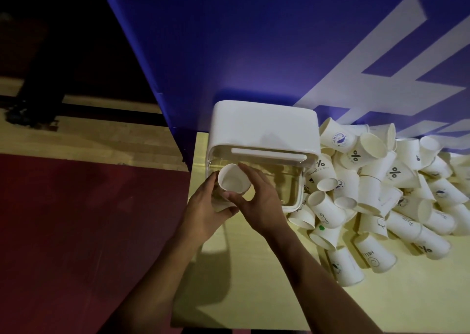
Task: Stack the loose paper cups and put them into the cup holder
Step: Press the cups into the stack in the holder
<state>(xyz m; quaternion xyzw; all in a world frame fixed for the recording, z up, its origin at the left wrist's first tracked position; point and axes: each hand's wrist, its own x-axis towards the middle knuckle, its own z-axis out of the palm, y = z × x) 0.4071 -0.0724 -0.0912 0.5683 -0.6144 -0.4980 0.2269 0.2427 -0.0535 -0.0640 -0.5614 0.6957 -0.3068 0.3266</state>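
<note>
Near the table's (254,288) left edge on my feed: L hand (203,209) has its fingers (213,181) curled round the paper cup (232,181), R hand (262,201) pinches the rim w/ thumb + index. Cup's mouth-up at the cup holder's (264,127) near-left corner, can't tell if it's inside. Loose cups (381,188) are piled right of the holder. Blue board (229,41) along the far edge.

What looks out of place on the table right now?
The loose cups right of the cup holder lie tumbled in a heap against it. The left hand and right hand hold one cup at its left end.
</note>
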